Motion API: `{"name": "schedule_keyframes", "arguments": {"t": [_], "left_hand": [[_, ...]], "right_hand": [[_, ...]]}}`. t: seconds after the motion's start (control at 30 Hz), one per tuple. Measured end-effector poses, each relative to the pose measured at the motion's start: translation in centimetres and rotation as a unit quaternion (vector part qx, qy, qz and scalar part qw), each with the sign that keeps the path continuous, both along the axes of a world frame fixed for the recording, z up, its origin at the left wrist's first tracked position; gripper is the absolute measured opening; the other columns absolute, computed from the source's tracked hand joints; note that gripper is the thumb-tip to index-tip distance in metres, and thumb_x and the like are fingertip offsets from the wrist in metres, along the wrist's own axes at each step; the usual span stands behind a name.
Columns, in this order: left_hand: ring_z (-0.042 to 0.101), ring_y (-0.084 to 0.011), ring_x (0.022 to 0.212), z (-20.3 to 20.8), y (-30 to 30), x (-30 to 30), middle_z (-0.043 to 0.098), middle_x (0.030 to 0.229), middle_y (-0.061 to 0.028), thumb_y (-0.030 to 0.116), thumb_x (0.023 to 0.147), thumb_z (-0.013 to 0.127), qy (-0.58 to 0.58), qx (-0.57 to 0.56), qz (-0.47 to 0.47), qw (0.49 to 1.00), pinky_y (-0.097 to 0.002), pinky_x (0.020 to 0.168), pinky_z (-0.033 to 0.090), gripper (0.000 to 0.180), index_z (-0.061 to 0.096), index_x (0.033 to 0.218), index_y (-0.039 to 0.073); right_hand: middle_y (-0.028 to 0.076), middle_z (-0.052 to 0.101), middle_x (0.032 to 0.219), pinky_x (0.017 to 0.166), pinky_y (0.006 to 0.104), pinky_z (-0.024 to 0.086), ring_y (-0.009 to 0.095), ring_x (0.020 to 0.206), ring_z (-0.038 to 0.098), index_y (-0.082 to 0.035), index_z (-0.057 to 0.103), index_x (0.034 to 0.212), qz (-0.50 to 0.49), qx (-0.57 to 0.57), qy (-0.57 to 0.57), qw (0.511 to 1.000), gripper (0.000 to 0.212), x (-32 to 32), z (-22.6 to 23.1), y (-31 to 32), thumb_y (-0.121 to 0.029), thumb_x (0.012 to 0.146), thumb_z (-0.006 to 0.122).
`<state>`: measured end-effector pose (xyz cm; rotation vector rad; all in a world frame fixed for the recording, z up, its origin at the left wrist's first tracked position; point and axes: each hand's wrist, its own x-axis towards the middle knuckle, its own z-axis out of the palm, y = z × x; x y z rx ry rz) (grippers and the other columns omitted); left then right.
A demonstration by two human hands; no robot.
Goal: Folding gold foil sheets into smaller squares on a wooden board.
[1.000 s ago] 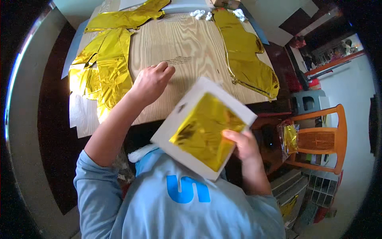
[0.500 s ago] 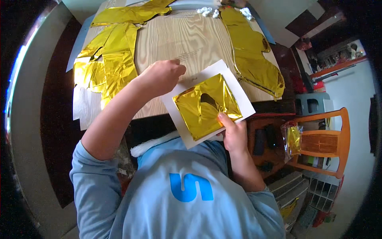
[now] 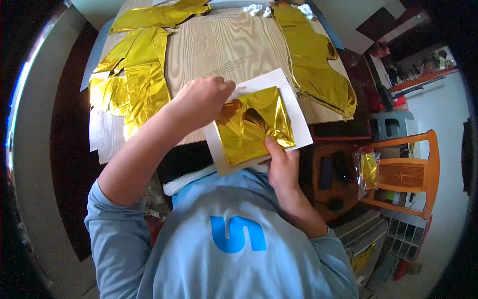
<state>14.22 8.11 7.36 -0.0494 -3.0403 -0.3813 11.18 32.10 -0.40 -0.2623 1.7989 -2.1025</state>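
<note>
My right hand [image 3: 285, 167] grips the lower right edge of a white card [image 3: 296, 117], its thumb on top. A folded gold foil piece [image 3: 239, 142], shiny and creased, which looks like a flat foil balloon, lies on the card under that thumb. At the card's upper left edge my left hand [image 3: 209, 97] is closed, back of the hand up. Its curled fingertips are hidden, so whatever they may pinch does not show. The card is tilted and held over the near edge of the wooden tabletop [image 3: 209, 45].
Flat gold foil shapes lie on the tabletop's left [image 3: 147, 70], far left [image 3: 154, 16] and right [image 3: 318, 65]. Small white bundles [image 3: 253, 9] sit at the far edge. On the right stands a wooden chair [image 3: 403, 172] with a clear packet of gold foil [image 3: 368, 169].
My right hand has brought the card and folded foil a little left and up. My left hand, still closed, now overlaps the foil's upper left corner.
</note>
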Motion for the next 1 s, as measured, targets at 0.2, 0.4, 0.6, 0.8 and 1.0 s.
{"name": "schedule_keyframes", "arguments": {"t": [0.2,0.4,0.6,0.8,1.0], "left_hand": [[0.069,-0.0288,0.077,1.4,1.7,0.8,0.063,0.087,-0.0103,0.027,0.082,0.072,0.049,-0.135,0.007,0.99,-0.0395,0.066,0.054,0.029,0.06,0.097,0.006],[0.065,-0.0223,0.081,0.2,2.5,1.1,0.058,0.086,-0.0059,0.023,0.075,0.07,0.155,-0.164,-0.056,0.973,-0.0355,0.072,0.049,0.026,0.06,0.094,0.008],[0.06,-0.0224,0.085,0.2,2.7,4.9,0.058,0.089,-0.0042,0.017,0.073,0.068,0.242,-0.041,-0.1,0.964,-0.0356,0.076,0.046,0.031,0.063,0.102,0.008],[0.056,-0.0188,0.107,-1.5,-0.3,6.9,0.058,0.111,-0.0086,0.021,0.093,0.07,0.404,0.636,0.322,0.573,-0.0337,0.094,0.044,0.044,0.051,0.129,0.003],[0.069,-0.0197,0.096,-1.4,2.2,9.2,0.069,0.111,-0.0103,0.018,0.092,0.068,0.104,0.797,0.275,0.528,-0.0359,0.084,0.057,0.041,0.058,0.127,-0.001]], "right_hand": [[0.001,0.064,0.102,0.062,0.0255,0.048,0.01,0.079,0.06,-0.005,0.055,0.129,0.039,-0.013,-0.038,0.998,0.036,-0.2,-0.2,-0.9,-0.01,0.094,0.062],[-0.002,0.061,0.092,0.042,0.0219,0.037,0.006,0.063,0.054,-0.01,0.058,0.121,0.021,-0.048,-0.149,0.987,0.028,0.3,1.0,-1.7,-0.019,0.095,0.066],[-0.002,0.062,0.091,0.041,0.022,0.039,0.007,0.056,0.051,-0.011,0.059,0.119,0.045,-0.065,-0.186,0.979,0.029,0.8,1.3,-1.5,-0.025,0.096,0.067],[0.001,0.065,0.099,0.044,0.0255,0.049,0.011,0.063,0.061,-0.008,0.059,0.12,0.113,-0.078,-0.181,0.974,0.036,1.6,1.2,-1.5,-0.031,0.095,0.069],[0.005,0.067,0.104,0.058,0.0306,0.055,0.017,0.067,0.065,-0.004,0.057,0.125,0.228,-0.056,-0.194,0.953,0.05,2.1,0.8,-0.2,-0.047,0.099,0.058]]}}
